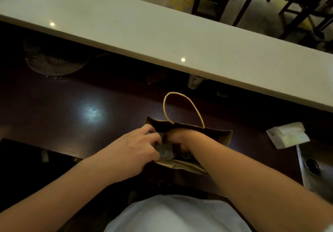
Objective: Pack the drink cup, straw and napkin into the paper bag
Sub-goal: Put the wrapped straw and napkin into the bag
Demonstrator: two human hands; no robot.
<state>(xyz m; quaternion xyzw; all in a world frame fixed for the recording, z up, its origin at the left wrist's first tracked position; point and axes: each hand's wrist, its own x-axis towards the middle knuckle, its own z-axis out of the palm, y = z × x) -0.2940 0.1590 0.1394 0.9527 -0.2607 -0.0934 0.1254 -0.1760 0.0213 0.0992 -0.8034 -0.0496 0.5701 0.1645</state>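
A brown paper bag (223, 138) with a rope handle stands open on the dark wooden counter in front of me. My left hand (133, 145) rests at the bag's left rim, its fingers pinching a pale folded napkin (164, 150) just inside the opening. Reaching down into the bag from the right, my right hand (178, 138) has its fingers hidden in the dark interior. Something round and dark shows deep in the bag, too dim to name. No straw is visible.
A stack of white napkins (288, 135) lies on the counter to the right. A raised pale ledge (162, 33) runs across behind the bag, with a cup (193, 82) under its edge. A metal sink (313, 166) sits at right, a dark tray (21, 159) at left.
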